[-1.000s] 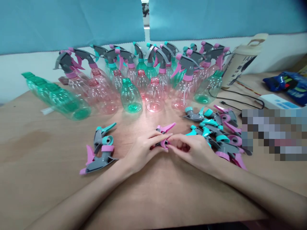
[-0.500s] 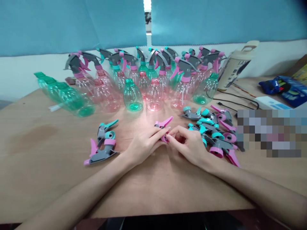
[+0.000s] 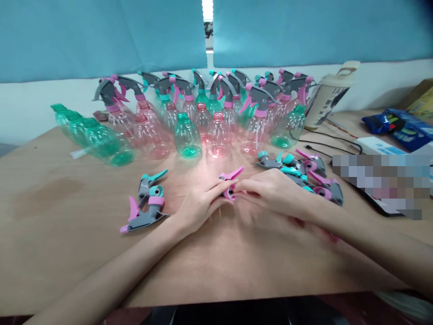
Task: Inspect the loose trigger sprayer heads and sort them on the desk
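Observation:
A pink and grey spray head [image 3: 230,192] lies at the middle of the table, its round collar facing up. My left hand [image 3: 203,198] holds it from the left, fingers closed over its body. The fingers of my right hand [image 3: 267,192] are pinched together at the right edge of the collar; whether they grip the collar or something small is hidden. Two more spray heads, one teal [image 3: 149,186] and one pink [image 3: 145,219], lie left of my hands. A pile of teal and pink spray heads [image 3: 297,171] is partly covered by my right hand and forearm.
Behind my hands stand many clear pink and green bottles [image 3: 218,137], several with spray heads on. Green bottles [image 3: 108,144] stand at the left. A cream tumbler [image 3: 326,99], black cables [image 3: 334,144], a blue packet [image 3: 406,131] and a blurred-out object [image 3: 382,185] are at the right.
My right hand has turned more palm-down and its forearm has moved up over the spray head pile. More of the held collar shows. My left hand has barely moved.

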The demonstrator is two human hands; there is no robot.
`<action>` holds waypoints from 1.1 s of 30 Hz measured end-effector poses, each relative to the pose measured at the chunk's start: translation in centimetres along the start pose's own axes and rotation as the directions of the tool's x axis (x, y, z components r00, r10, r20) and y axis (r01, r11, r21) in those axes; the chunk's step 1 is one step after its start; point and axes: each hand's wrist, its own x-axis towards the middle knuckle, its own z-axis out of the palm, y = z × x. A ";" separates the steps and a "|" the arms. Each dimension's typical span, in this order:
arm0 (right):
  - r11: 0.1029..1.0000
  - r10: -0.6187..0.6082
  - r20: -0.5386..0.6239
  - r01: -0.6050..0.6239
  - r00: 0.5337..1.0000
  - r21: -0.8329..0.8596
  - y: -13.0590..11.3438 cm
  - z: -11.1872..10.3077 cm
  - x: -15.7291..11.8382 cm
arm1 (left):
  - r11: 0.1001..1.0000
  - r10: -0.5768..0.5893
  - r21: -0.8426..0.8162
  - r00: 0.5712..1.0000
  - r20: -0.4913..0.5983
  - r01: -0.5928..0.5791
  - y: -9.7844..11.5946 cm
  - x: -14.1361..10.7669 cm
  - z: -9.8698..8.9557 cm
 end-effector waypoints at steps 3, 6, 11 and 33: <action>0.998 -0.039 0.028 0.040 0.999 -0.049 0.0 -0.8 0.5 | 1.000 -0.018 -0.024 1.000 -0.017 0.018 0.2 -0.1 -0.1; 0.996 -0.073 -0.017 0.072 0.997 -0.057 -0.2 -0.9 0.6 | 0.998 -0.045 -0.052 0.998 -0.047 0.043 0.3 -0.2 -0.3; 0.989 -0.146 -0.101 0.143 0.984 -0.044 -0.9 -0.6 0.8 | 0.995 -0.068 -0.071 0.996 -0.049 0.065 0.3 -0.3 -0.5; 0.980 0.170 -0.178 -0.148 0.969 0.134 -2.1 2.2 1.9 | 0.992 -0.110 -0.069 0.991 -0.079 0.105 0.0 -0.8 -0.3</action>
